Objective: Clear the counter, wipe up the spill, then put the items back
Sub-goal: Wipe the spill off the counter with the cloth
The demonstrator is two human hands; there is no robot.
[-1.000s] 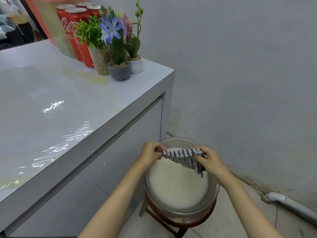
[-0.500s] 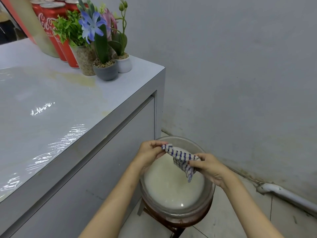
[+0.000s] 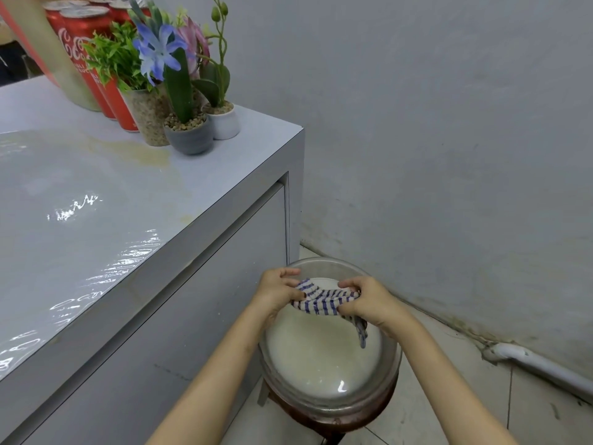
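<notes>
Cloth [image 3: 324, 301], blue-and-white striped: bunched into a short twisted band and stretched between both hands. It is in the air over the bowl [image 3: 395, 364], above the liquid and nearer the bowl's far rim. One end hangs from under the right hand toward the liquid; whether it touches the surface cannot be told.

Left hand [image 3: 279, 290]: at the cloth's left end, fingers curled inward and clamped on the fabric, thumb side uppermost.

Right hand [image 3: 372, 301]: at the cloth's right end, fingers curled over the top of the fabric and gripping it, knuckles facing up. The hands are close together, with only the short span of cloth between them.

Forearms: both bare, rising from the bottom edge and converging over the bowl.

Bowl: round, clear-walled, filled with cloudy whitish liquid. It sits on a dark brown stool [image 3: 337, 419] on a tiled floor, just beside the counter's side panel.

Counter [image 3: 96, 203]: pale grey top, glossy with wet streaks along the near edge.

Spill [image 3: 141, 154]: yellowish patch on the countertop, just in front of the pots.

Red cans [image 3: 93, 59]: clustered at the counter's far corner.

Potted plants: tall speckled pot [image 3: 149, 120] with green leaves, grey pot [image 3: 189, 136] with a blue flower, white pot [image 3: 224, 122] with a budding stem. They stand close together beside the cans.

White pipe [image 3: 539, 364]: along the base of the grey wall, to the right.
</notes>
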